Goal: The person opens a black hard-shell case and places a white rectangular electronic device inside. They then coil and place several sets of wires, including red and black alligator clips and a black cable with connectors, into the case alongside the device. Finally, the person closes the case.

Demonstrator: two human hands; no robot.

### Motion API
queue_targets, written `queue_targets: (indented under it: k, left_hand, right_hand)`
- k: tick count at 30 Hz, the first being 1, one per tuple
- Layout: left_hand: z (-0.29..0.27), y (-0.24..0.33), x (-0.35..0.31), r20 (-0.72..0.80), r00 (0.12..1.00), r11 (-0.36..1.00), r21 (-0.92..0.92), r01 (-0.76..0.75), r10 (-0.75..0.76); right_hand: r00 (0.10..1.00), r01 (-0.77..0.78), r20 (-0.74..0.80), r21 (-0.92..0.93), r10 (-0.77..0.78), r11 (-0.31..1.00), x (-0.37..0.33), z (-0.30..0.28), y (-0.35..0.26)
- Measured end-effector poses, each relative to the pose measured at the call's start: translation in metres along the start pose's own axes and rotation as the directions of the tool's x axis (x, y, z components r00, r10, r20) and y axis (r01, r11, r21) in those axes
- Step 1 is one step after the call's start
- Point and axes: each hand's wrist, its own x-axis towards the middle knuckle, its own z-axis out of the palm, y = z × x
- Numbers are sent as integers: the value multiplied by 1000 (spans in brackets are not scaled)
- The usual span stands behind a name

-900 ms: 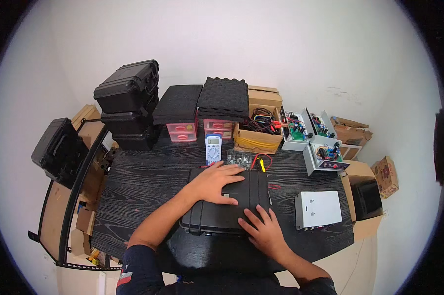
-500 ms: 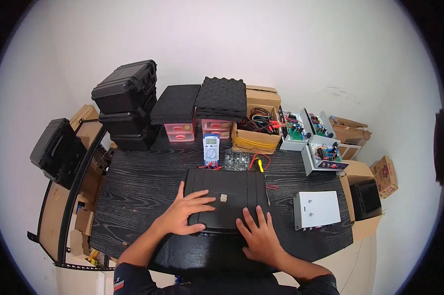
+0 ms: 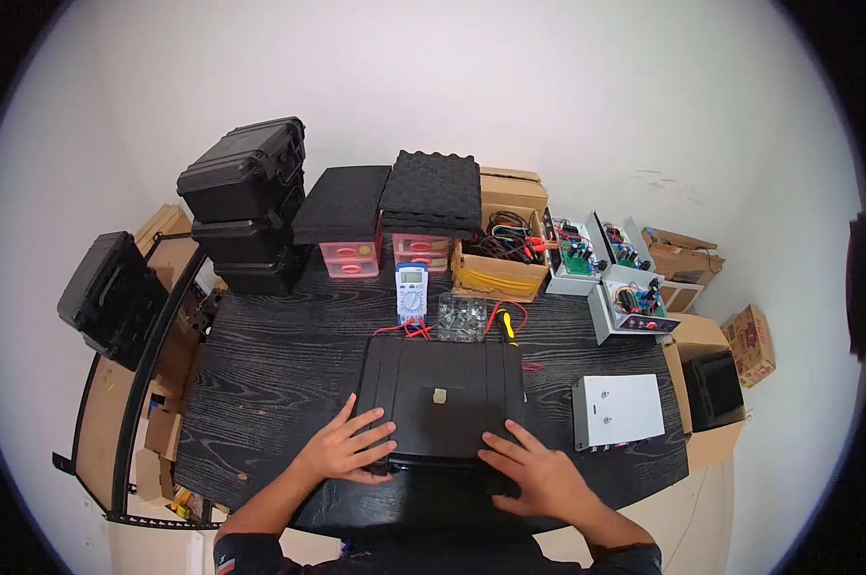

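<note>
Both hands lie flat with fingers spread on the near edge of a black hard case (image 3: 441, 401) at the front of a dark wood-grain table (image 3: 270, 374): the left hand (image 3: 349, 448) at its near left corner, the right hand (image 3: 538, 471) at its near right. Half a second ago the left hand lay further up the lid; it has since slid back toward the person, and the right hand has shifted slightly outward. The case is closed, a small pale tag at the lid's centre.

Just behind it stand a blue multimeter (image 3: 412, 292) with red and black leads and a clear plastic box (image 3: 462, 316) of small parts too tiny to identify. An open cardboard box (image 3: 502, 259) holds tangled cables. Open white enclosures (image 3: 605, 264) show wiring and circuit boards. A closed white metal box (image 3: 617, 410) sits right of the case. Pink-fronted drawer units (image 3: 349, 257) carry black foam sheets (image 3: 433, 192). Stacked black cases (image 3: 246, 201) fill the far left corner.

What the closed case contains cannot be seen; the forearms are cut off by the lower edge.
</note>
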Motion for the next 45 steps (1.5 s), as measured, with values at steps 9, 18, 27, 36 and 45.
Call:
queue_targets:
  k: [9,18,27,36,45]
  left_hand:
    - [-61,-2,103,-190,830,795,-457,398,-524]
    - [-84,-141,227,-15,495,274,-848,454,-869]
    - [-72,-345,154,-182,752,725,203,659,-633]
    - [-78,-343,148,49,755,684,466,562,-654]
    - [-102,-345,185,-372,758,485,599,637,-536]
  right_hand:
    - [774,219,-606,527,183,821,25,-29,38]
    - [499,-3,-783,427,371,904,151,34,124]
    - [521,-130,-743,418,420,899,178,48,144]
    - [539,-156,-713,440,450,884,173,48,150]
    - [560,-213,-675,444,481,870,178,46,143]
